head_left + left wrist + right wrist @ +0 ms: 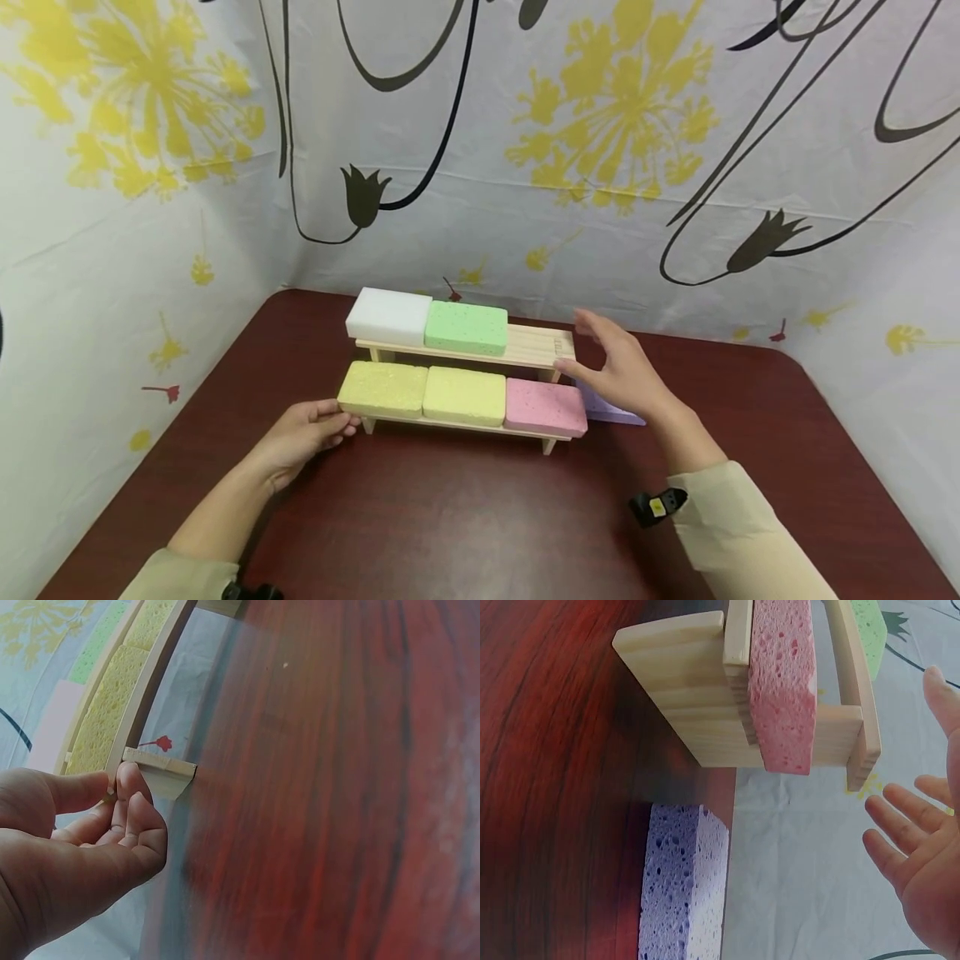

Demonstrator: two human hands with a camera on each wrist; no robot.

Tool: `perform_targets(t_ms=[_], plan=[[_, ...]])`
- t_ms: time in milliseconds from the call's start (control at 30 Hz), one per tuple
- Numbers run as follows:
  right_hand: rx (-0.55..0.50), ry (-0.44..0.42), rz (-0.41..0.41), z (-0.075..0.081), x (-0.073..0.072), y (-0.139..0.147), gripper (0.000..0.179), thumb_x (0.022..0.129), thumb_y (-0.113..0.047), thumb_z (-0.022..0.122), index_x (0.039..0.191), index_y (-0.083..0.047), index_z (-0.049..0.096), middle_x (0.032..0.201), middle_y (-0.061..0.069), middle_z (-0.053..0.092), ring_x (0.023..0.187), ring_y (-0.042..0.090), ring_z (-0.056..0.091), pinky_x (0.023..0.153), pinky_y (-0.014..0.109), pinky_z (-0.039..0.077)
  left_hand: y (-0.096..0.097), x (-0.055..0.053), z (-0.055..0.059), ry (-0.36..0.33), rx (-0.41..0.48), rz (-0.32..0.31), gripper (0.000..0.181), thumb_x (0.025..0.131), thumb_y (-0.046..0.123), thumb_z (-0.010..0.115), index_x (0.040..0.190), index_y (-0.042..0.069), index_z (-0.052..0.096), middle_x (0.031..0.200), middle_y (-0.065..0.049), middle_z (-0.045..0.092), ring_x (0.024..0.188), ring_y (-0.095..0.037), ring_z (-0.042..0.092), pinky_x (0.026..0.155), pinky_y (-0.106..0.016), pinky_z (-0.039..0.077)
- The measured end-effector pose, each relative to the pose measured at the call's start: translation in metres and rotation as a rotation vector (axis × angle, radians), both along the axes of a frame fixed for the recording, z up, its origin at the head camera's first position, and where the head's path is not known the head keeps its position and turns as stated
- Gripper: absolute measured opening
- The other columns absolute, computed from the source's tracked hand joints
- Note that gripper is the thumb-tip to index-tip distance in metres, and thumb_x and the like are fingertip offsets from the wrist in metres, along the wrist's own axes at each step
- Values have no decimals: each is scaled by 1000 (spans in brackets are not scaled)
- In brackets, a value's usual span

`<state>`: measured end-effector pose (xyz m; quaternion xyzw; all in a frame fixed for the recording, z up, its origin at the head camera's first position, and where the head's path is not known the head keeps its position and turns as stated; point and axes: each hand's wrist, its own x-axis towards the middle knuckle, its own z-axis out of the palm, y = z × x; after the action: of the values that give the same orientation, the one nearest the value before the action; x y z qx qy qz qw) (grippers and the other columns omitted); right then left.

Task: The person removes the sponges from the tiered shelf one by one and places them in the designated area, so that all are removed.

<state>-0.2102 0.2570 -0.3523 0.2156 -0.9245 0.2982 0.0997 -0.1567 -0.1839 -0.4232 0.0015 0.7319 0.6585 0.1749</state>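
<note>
A two-step wooden rack [531,343] carries sponges on both steps. On the upper step, a white sponge [386,317] sits beside a green sponge [467,327], with bare wood to their right. Two yellow sponges [382,388] and a pink sponge [545,407] fill the lower step. My left hand [303,433] pinches the left end of that step between thumb and fingers, close by a rack leg [161,769]. With fingers spread and holding nothing, my right hand [626,371] hovers by the rack's right end. Partly behind it, a purple sponge [681,889] lies on the table.
The rack stands toward the back of a dark red wood-grain table [450,517]. A white patterned cloth [480,225] hangs right behind the table and along both sides. Black straps [658,506] are worn at the wrists.
</note>
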Motion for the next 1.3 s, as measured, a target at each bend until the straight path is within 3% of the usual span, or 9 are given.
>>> perform_targets(t_ms=[833, 1300], plan=[[68, -65, 67, 8, -15, -34, 84, 90, -40, 78, 153, -2, 39, 148, 19, 49, 137, 36, 45, 111, 57, 38, -4, -5, -3, -23, 34, -36, 37, 106, 6, 51, 136, -16, 47, 107, -8, 68, 91, -10, 64, 76, -22, 55], [93, -45, 115, 14, -22, -50, 82, 90, -41, 77, 153, -3, 40, 146, 17, 51, 138, 35, 45, 112, 56, 36, -3, -5, 0, -49, 49, -24, 39, 106, 7, 50, 137, -16, 46, 105, -7, 68, 90, -10, 65, 73, -22, 55]])
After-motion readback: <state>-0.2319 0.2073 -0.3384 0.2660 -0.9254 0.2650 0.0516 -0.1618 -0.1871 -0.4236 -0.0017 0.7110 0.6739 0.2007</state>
